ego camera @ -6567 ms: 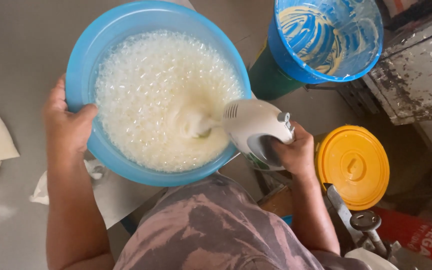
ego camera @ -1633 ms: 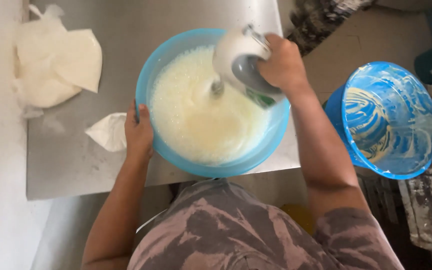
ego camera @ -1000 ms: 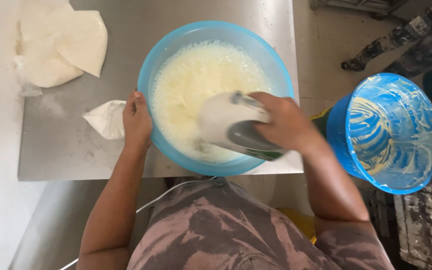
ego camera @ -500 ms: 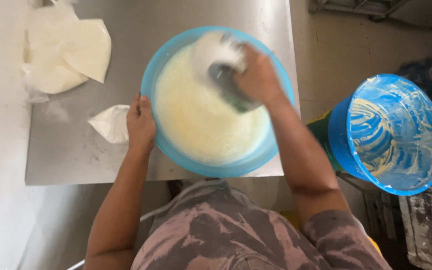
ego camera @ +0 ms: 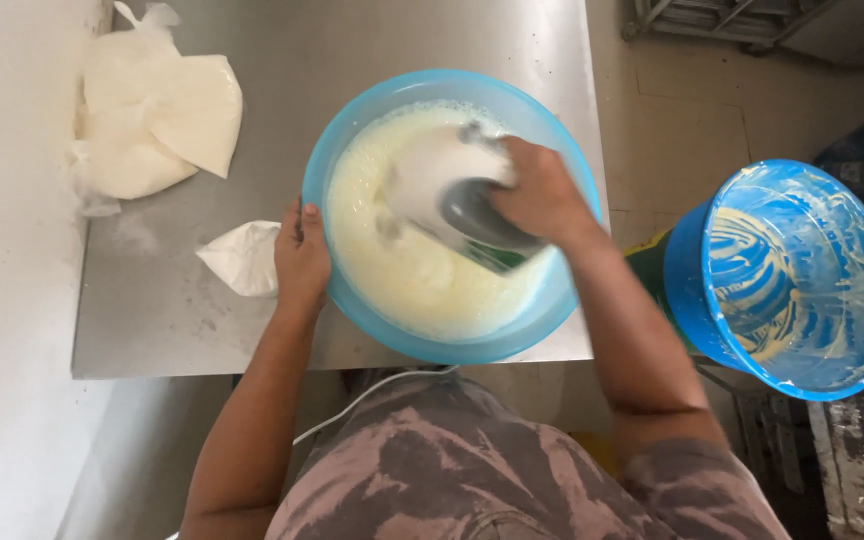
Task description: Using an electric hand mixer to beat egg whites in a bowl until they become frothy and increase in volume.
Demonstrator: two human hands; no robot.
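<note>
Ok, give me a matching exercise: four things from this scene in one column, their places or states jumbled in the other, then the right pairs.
Things:
1. left hand
2. right hand
3. blue bucket
4. white bags

Places or states:
A. smeared inside with pale batter, standing off the table
B. lying at the far left of the steel table
C. gripping the white hand mixer
D. holding the rim of the blue bowl

Pairs: 1-D, 2-C, 3-A, 4-B

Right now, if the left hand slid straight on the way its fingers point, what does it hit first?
The left hand grips the blue bowl's rim, fingers pointing up the steel table. Going on, it would likely just follow the rim, then bare tabletop. The crumpled white bag lies beside it, off that line.
</note>
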